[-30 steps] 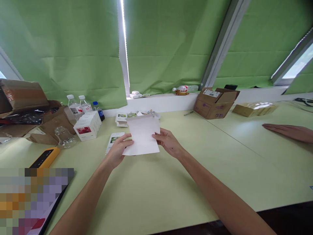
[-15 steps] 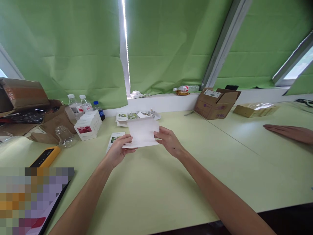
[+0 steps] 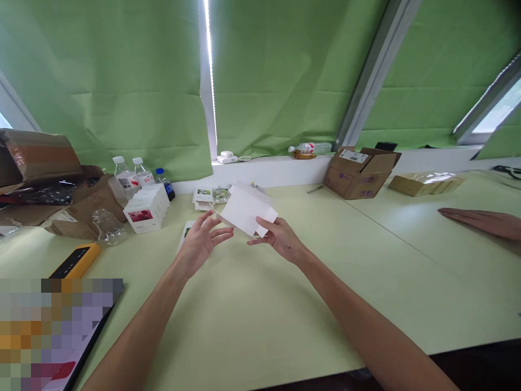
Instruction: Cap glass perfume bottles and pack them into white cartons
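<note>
A folded piece of white card (image 3: 247, 209), blank on the side facing me, is held tilted above the table. My right hand (image 3: 280, 236) grips its lower right corner, thumb on top and fingers underneath. By the left edge of the card is my left hand (image 3: 201, 239), open with its fingers spread; whether a fingertip touches a thin flap there I cannot tell. Under that hand lies a small white printed box (image 3: 184, 231), mostly covered. Just beyond the card are another small white box (image 3: 202, 198) and a round glass piece (image 3: 220, 194).
To the left stand a row of white boxes (image 3: 146, 209), a clear glass jar (image 3: 109, 228), plastic bottles (image 3: 126, 176) and brown cartons (image 3: 77, 209). An orange device (image 3: 77, 260) lies nearer. A cardboard box (image 3: 360, 172) is at the back right; another person's arm (image 3: 484, 221) reaches in.
My left hand has let go of the white card and spread its fingers. The card has turned clockwise, held in my right hand alone.
</note>
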`<state>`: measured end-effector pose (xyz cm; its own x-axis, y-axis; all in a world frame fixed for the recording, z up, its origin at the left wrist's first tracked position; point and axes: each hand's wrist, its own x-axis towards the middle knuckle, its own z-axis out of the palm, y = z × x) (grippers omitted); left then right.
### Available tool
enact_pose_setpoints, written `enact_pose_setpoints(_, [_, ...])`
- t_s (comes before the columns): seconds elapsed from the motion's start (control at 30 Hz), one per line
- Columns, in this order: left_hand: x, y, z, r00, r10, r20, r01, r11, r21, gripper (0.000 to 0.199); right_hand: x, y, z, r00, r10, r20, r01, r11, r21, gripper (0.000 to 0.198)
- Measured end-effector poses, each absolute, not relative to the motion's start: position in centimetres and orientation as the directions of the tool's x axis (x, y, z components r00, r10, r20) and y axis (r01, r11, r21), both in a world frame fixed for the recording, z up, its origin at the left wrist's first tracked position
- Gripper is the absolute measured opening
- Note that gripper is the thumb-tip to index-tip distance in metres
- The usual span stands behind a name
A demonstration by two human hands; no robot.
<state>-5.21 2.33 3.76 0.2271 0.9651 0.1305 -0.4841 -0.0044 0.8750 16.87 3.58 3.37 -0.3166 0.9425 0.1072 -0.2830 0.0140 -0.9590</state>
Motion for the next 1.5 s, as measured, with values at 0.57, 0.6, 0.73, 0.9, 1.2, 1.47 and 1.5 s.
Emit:
enact_pose_setpoints(0.57, [-4.7, 2.2, 3.0, 0.133, 0.986, 0.103, -0.275, -0.063, 0.959, 0.050, 16.3, 2.5, 4.5, -0.550, 0.833, 0.057, -0.107, -0.002, -0.994, 0.060])
enact_pose_setpoints(0.6, [-4.7, 2.2, 3.0, 0.121, 0.987, 0.102, -0.280, -0.064, 0.958, 0.049, 16.3, 2.5, 4.6, -0.532, 0.845, 0.058, -0.123, -0.009, -0.992, 0.062])
enact_pose_setpoints(0.73, [-4.8, 2.3, 3.1, 0.090, 0.991, 0.096, -0.302, -0.065, 0.951, 0.048, 16.3, 2.7, 4.9, -0.466, 0.883, 0.065, -0.197, -0.032, -0.980, 0.068])
enact_pose_setpoints(0.9, [-5.1, 2.5, 2.9, 0.091, 0.992, 0.087, -0.308, -0.055, 0.950, 0.055, 16.4, 3.1, 4.6, -0.413, 0.904, 0.107, -0.184, 0.032, -0.982, 0.057])
enact_pose_setpoints(1.2, [-5.2, 2.8, 2.7, 0.055, 0.986, 0.158, -0.262, -0.138, 0.955, 0.055, 16.5, 3.0, 3.8, -0.469, 0.876, 0.114, -0.092, 0.080, -0.993, 0.038])
enact_pose_setpoints(1.47, [-4.9, 2.6, 2.6, 0.075, 0.981, 0.177, -0.188, -0.160, 0.969, 0.057, 16.5, 3.4, 2.7, -0.494, 0.862, 0.116, -0.026, 0.119, -0.993, 0.040])
enact_pose_setpoints(1.5, [-4.9, 2.6, 2.6, 0.077, 0.980, 0.183, -0.180, -0.167, 0.969, 0.057, 16.5, 3.5, 2.7, -0.496, 0.860, 0.115, -0.026, 0.118, -0.993, 0.040])
